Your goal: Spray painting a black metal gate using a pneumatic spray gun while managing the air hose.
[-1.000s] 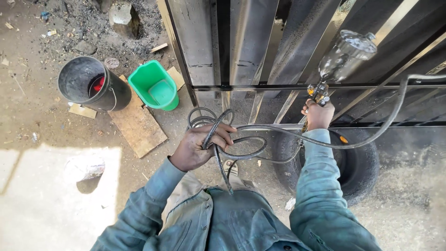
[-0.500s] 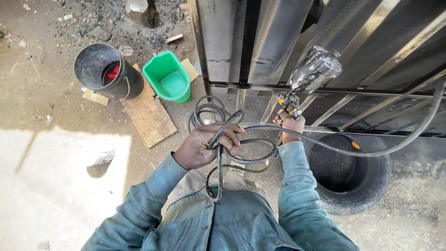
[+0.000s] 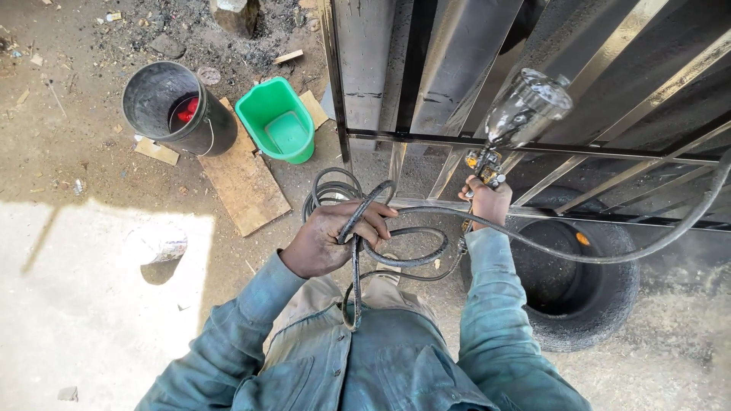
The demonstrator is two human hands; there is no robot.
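Raised spray gun (image 3: 499, 144), coiled black hose (image 3: 365, 228)

A black bucket (image 3: 177, 109), green tub (image 3: 279, 122), wooden board (image 3: 242, 183) and tyre (image 3: 582, 281) sit on dirt.

head view, steeply downward, close over hands, facing metal gate (image 3: 533, 91)

I'm looking at an outdoor metalwork yard: dirt ground (image 3: 68, 152) with rubble, steel gate (image 3: 457, 68) laid out for spraying, spray gun (image 3: 518, 114) on hose (image 3: 396, 251), old tyre (image 3: 586, 304), black bucket (image 3: 164, 103), green tub (image 3: 278, 118), scrap boards (image 3: 244, 183).
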